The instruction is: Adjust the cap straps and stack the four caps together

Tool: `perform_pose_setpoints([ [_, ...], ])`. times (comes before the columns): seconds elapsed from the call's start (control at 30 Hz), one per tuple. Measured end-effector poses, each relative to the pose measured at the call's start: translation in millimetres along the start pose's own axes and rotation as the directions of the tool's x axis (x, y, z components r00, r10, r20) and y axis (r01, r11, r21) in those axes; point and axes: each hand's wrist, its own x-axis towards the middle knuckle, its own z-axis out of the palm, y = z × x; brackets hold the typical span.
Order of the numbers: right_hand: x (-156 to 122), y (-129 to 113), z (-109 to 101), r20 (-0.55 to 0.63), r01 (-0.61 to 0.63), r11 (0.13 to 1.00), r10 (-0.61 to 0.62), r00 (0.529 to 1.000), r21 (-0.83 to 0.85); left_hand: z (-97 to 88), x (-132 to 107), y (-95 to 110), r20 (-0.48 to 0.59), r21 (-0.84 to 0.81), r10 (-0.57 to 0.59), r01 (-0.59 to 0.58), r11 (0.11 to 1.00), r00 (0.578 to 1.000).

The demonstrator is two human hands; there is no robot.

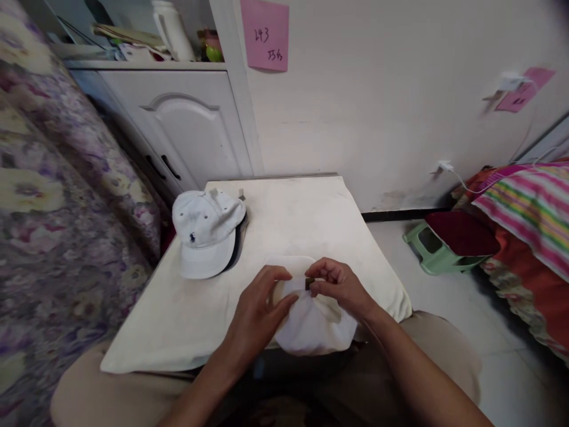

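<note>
A white baseball cap (317, 329) lies at the table's near edge, its back strap toward the middle between my hands. My left hand (262, 302) pinches the strap from the left, thumb below and fingers above. From the right, my right hand (340, 284) pinches the strap end beside a small dark buckle (308, 284). Part of the cap's brim shows pale behind my fingers. Farther left on the table sits another white cap (207, 228) with a small dark logo, resting on a dark-brimmed cap (240, 242) that is mostly hidden.
A cream cloth covers the table (297, 207), which stands against the wall. At left hangs a floral curtain (66, 196) beside a white cabinet (186, 124). A green stool (427, 246) and a bed with a striped cover (533, 207) are at right.
</note>
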Motion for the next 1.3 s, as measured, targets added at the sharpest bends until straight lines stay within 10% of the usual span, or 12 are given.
perform_pose_setpoints([
  [0.33, -1, 1, 1, 0.028, -0.023, 1.000, 0.023, 0.999, -0.020, 4.3, 0, -2, 0.102, -0.095, -0.274, 0.284, 0.954, 0.956],
  [0.73, -3, -1, 8, 0.051, -0.004, 0.995, 0.009, 0.999, -0.097, -0.6, 7, 0, 0.161, -0.229, -0.268, 0.300, 0.926, 0.950],
  [0.9, -4, 0, 9, 0.096, 0.016, 0.976, 0.006, 0.995, -0.219, -3.9, 9, -4, 0.359, -0.148, -0.263, 0.333, 0.931, 0.896],
  [1.13, -9, 1, 14, 0.032, 0.353, 0.617, -0.468, 0.883, -0.704, 5.6, 8, -13, 0.238, -0.145, -0.320, 0.360, 0.922, 0.917],
  [1.3, -21, 9, 29, -0.003, 0.265, 0.642, -0.385, 0.923, -0.719, 14.2, 6, -13, 0.161, -0.001, -0.262, 0.266, 0.964, 0.952],
])
